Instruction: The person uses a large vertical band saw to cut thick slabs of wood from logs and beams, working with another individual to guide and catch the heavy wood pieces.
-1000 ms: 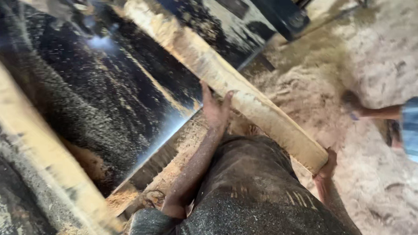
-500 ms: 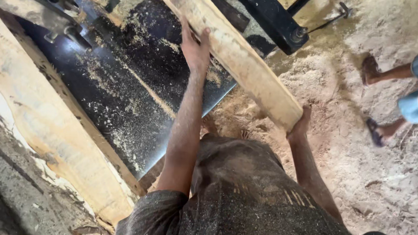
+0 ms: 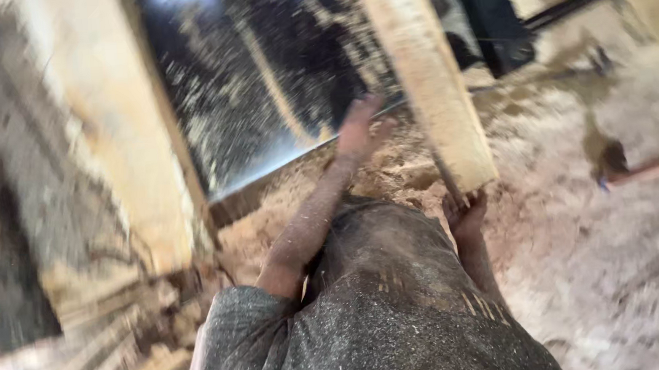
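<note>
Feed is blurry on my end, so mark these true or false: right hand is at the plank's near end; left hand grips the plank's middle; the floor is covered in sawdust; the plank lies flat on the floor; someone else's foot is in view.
1. The right hand is at the near end of the pale plank. True.
2. The left hand grips the plank's middle. False: it is beside the plank, over the dark table.
3. Sawdust covers the floor. True.
4. The plank lies flat on the floor. False: its near end is held up.
5. Another person's foot shows at right. True.
</note>
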